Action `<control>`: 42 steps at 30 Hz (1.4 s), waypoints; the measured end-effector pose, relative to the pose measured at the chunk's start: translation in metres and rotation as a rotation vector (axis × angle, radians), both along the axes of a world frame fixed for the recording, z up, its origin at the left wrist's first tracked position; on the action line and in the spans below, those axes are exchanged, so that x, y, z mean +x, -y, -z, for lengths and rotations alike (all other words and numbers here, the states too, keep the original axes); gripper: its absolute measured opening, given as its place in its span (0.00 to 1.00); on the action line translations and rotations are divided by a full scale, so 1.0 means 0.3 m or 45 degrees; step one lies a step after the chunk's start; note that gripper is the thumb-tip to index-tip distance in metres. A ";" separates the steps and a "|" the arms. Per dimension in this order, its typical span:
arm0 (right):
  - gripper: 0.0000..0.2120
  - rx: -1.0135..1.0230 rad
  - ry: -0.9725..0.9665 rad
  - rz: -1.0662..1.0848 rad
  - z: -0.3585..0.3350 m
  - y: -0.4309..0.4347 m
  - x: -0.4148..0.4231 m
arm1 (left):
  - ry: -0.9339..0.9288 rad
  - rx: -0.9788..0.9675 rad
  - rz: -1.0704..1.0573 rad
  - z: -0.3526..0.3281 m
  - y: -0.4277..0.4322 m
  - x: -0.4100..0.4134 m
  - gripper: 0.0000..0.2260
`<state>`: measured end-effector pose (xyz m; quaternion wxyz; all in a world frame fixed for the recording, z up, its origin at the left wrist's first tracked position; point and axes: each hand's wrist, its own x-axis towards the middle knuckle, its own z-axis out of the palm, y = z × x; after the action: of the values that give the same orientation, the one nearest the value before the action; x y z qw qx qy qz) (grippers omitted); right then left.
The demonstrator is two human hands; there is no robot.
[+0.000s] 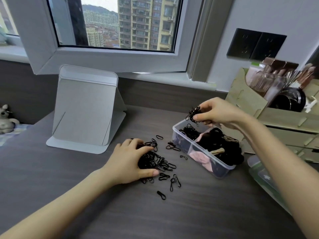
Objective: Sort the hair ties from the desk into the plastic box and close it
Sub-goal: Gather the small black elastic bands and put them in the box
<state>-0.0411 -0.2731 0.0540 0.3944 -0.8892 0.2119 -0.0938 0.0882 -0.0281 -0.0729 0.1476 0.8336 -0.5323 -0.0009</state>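
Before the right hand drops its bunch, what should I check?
1. Right hand grips the bunch of thin black hair ties: ok.
2. Bunch sits over the clear plastic compartment box, far-left end: ok.
3. Box open, no lid on it: ok.
4. Left hand curls its fingers round the pile of loose black hair ties, clear of the box: ok.
5. Dark wood-grain desk free of ties: not ok, many remain.
6. Green-tinted plastic piece right of the box is its lid: cannot tell, forearm covers it.
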 end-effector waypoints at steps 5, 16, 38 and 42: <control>0.11 -0.491 -0.515 -0.116 0.042 0.068 0.094 | -0.106 0.300 -0.047 -0.051 0.008 0.001 0.40; 0.15 -1.029 -0.335 0.020 0.024 -0.076 0.065 | -0.130 0.380 0.014 -0.096 0.088 0.009 0.29; 0.23 -0.556 -0.338 -0.205 0.425 -0.345 0.010 | -0.260 0.417 -0.064 -0.142 0.039 0.071 0.39; 0.20 -0.472 -0.042 -0.078 0.391 -0.396 -0.010 | -0.377 0.367 -0.101 -0.135 0.056 0.088 0.30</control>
<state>-0.0440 -0.1544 -0.0633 0.2231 -0.9541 0.1703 -0.1047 0.1144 -0.0448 -0.0324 0.1034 0.8572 -0.4658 -0.1937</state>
